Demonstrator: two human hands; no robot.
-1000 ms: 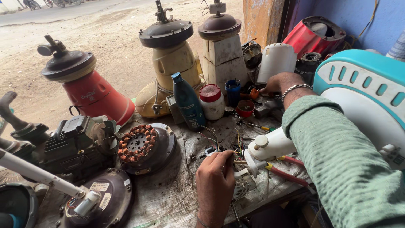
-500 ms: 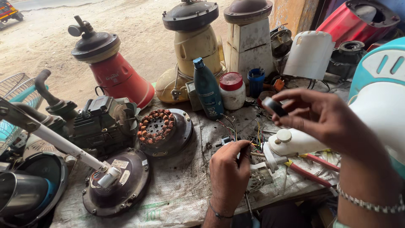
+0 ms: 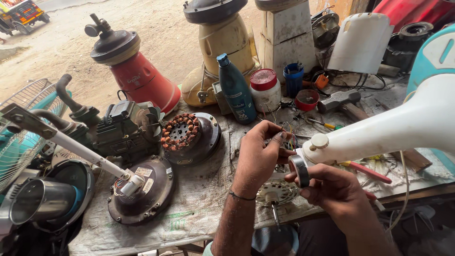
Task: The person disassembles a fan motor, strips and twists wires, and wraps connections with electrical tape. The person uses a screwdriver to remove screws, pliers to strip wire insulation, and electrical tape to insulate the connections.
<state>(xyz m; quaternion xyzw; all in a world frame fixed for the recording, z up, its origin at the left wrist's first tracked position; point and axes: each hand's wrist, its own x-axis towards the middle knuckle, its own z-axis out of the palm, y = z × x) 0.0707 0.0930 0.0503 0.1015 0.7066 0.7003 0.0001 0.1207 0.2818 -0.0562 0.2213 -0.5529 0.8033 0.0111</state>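
1. Left hand (image 3: 259, 156) curled shut at the middle of the bench, fingertips pinching a small bunch of coloured wires (image 3: 290, 138) just left of the white fan housing (image 3: 379, 130). Easy to tug a strand loose if the pinch slips or pulls sideways.
2. Right hand (image 3: 332, 192) closed round a roll of black tape (image 3: 299, 170), held near, just below the wires. Likely to stick to the wrong strand, or to the fingers, with the roll this close.
3. Bare wire ends possibly touching inside the pinch; too small to tell. Poor wrapping could leave a short.
4. White housing resting on the right of the bench, seemingly unsupported by either hand. Could roll and drag the wires.
5. Small round part with a spindle (image 3: 274, 195) lying right below both hands at the near edge. Could be knocked off the bench by a wrist.
6. Red-handled pliers (image 3: 365, 171) and a screwdriver (image 3: 322, 124) close on the right, a blue bottle (image 3: 236, 90) farther off. Could snag a sleeve or a trailing wire.
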